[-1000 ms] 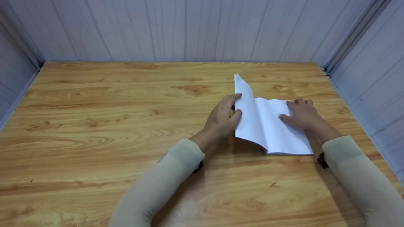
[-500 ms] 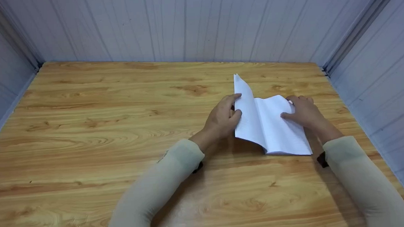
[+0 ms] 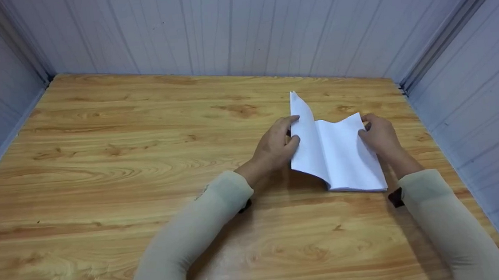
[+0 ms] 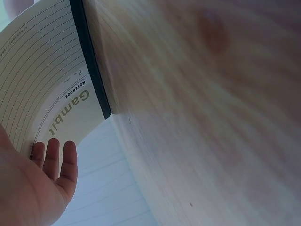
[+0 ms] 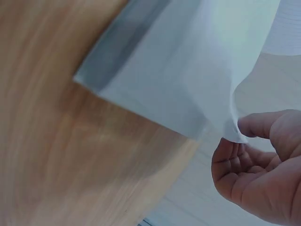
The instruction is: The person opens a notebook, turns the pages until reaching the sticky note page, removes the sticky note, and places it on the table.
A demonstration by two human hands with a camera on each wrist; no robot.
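Note:
A white notebook [image 3: 338, 162] lies open on the right part of the wooden table [image 3: 122, 167]. My left hand [image 3: 283, 139] holds its left side tilted up, with the fingers [image 4: 52, 157] behind the lined cover [image 4: 47, 89] printed "Gambit". At the notebook's right edge, my right hand [image 3: 376, 134] pinches a page. That thin page [image 5: 197, 70] is lifted and curls above the stack, its edge between the thumb and fingers of the right hand [image 5: 249, 165]. The rest of the pages lie flat on the table.
Pale panelled walls [image 3: 231, 25] close the table in at the back and on both sides. The right wall [image 3: 473, 95] stands close to the notebook. Bare wood stretches to the left and front of the arms.
My right hand has slid from the flat page to its right edge and raised that edge off the stack. The left hand has stayed where it was.

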